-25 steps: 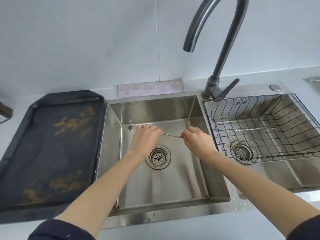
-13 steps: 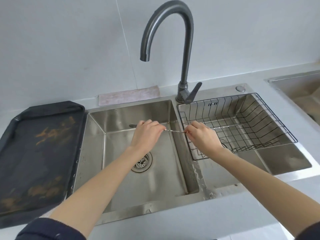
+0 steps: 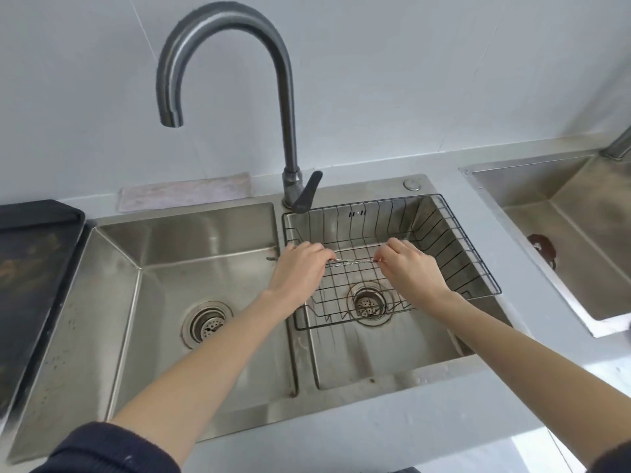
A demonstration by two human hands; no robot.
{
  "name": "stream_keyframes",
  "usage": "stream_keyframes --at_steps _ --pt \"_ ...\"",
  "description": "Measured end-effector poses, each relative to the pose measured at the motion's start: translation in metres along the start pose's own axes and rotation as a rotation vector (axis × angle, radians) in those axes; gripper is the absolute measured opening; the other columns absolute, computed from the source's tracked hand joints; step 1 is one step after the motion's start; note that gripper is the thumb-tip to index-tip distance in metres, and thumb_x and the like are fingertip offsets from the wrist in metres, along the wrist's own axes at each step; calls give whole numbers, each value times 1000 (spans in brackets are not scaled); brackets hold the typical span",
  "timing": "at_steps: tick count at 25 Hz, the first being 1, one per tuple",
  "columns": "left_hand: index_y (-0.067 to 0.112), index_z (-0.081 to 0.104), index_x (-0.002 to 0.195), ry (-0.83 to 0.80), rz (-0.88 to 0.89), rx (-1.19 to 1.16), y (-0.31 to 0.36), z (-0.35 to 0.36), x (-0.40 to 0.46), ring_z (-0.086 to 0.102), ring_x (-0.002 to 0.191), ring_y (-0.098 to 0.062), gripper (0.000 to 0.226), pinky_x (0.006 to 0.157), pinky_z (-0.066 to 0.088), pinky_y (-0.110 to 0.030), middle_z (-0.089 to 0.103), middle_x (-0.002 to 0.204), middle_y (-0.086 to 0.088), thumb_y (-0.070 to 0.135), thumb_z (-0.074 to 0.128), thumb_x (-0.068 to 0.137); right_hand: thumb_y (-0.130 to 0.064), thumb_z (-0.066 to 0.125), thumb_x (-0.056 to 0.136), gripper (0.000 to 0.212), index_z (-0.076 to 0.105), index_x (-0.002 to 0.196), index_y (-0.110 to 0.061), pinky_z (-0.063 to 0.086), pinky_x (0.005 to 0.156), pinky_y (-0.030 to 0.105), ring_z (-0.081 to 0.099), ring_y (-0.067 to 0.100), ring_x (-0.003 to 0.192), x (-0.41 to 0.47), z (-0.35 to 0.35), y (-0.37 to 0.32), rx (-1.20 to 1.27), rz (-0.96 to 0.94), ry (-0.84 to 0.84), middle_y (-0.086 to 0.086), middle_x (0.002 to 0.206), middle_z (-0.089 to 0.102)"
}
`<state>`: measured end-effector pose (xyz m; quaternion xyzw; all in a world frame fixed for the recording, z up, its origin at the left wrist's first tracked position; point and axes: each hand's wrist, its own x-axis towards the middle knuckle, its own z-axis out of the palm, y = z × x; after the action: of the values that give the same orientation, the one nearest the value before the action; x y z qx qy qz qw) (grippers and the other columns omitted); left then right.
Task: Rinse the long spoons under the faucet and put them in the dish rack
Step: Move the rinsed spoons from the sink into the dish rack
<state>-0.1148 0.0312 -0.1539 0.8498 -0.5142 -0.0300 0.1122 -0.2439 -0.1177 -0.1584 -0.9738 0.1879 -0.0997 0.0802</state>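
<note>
I hold thin metal long spoons [image 3: 353, 262] level between both hands, over the black wire dish rack [image 3: 478, 264] that sits in the right sink basin. My left hand [image 3: 298, 268] is closed around one end, and a dark tip pokes out past it on the left. My right hand [image 3: 411, 268] pinches the other end. How many spoons are in the bundle I cannot tell. The dark gooseneck faucet [image 3: 283, 97] arcs over the left basin [image 3: 177, 268], and no water runs from it.
A dark stained tray [image 3: 30, 268] lies on the counter to the left. A pinkish cloth [image 3: 184, 191] lies behind the left basin. Another steel sink [image 3: 573, 233] stands at the far right. Both basins have drain strainers.
Both hands have carried the spoons to the right, from over the left basin to above the dish rack in the right basin. My view has turned right too.
</note>
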Motion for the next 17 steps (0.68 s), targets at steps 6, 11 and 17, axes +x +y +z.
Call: stream_keyframes --at_steps 6,11,17 --pt "20 50 131 -112 -23 -18 34 31 27 51 121 -17 39 102 37 -34 58 131 1 9 42 95 -3 64 81 1 65 80 -4 42 46 29 63 31 77 6 11 55 -13 -21 -49 9 80 69" --pt "16 44 136 -247 -58 -56 45 55 39 50 124 -20 42 105 40 -35 54 136 -3 8 41 95 -7 64 83 2 65 84 -6 41 47 29 62 28 79 14 30 84 -37 -41 -148 7 83 68" --pt "14 42 138 -377 -89 -95 49 79 47 45 127 -25 43 104 43 -41 52 138 -6 11 38 96 -13 44 94 18 61 101 -10 50 66 37 55 24 103 20 46 101 -40 31 -315 3 105 64"
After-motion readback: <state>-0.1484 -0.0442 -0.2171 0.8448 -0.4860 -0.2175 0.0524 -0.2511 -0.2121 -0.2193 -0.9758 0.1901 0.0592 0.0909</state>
